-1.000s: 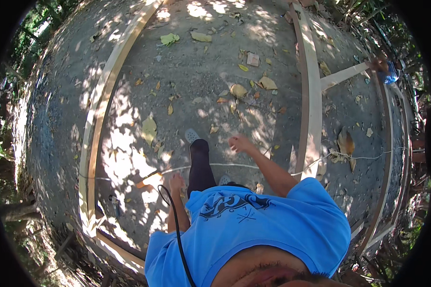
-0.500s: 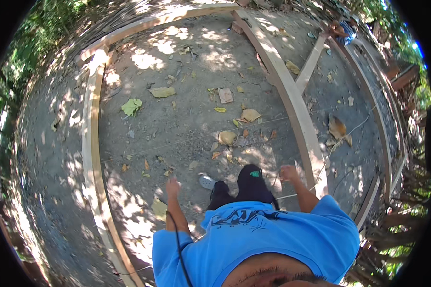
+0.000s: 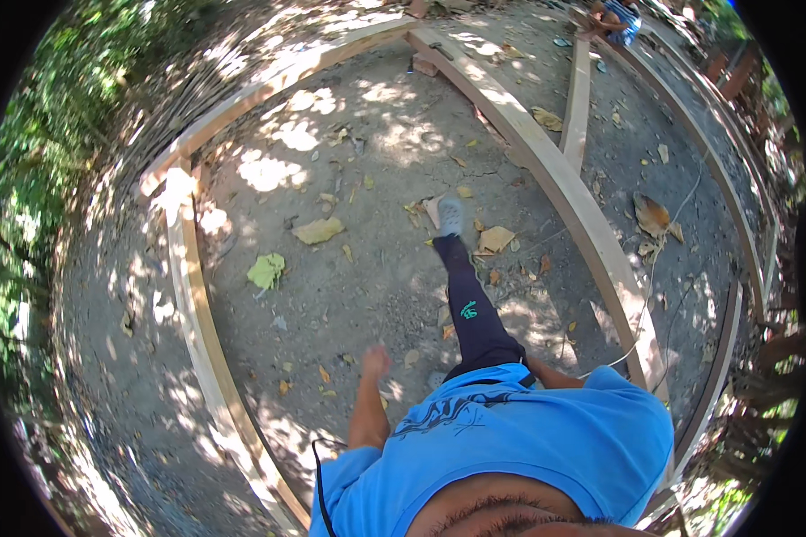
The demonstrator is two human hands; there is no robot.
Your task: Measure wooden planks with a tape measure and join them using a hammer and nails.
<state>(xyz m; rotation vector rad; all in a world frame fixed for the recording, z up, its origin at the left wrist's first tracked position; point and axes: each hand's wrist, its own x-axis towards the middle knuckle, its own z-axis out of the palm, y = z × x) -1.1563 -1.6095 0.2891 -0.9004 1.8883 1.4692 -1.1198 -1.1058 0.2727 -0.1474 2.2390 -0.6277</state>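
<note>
Planks set on edge frame a patch of bare dirt in the head view. One plank (image 3: 208,340) runs down the left of the frame. A second (image 3: 269,89) crosses the upper left. A long diagonal plank (image 3: 564,188) goes from the top centre to the lower right, and a short cross plank (image 3: 578,98) meets it in the upper right.

The left hand (image 3: 376,361) hangs low of centre over the dirt, apart from every plank and nearest the left one. Its fingers look loosely curled with nothing in them, but it is too small and blurred to be sure. The right forearm (image 3: 553,376) shows just right of it. The right hand is hidden behind the hip, so its fingers cannot be told.

A dark trouser leg (image 3: 470,304) stretches forward to a grey shoe (image 3: 450,215) at the centre, beside dry leaves (image 3: 495,239). A thin string (image 3: 647,295) crosses the diagonal plank at the right, near the right arm. A yellow-green leaf (image 3: 266,268) lies left of centre, and another person (image 3: 618,16) crouches at the top right.

Walking here well seems to mean planting each foot on bare dirt rather than on leaves. It also means lifting the feet clear of the plank edges and keeping the right side off the string so it is not dragged.
</note>
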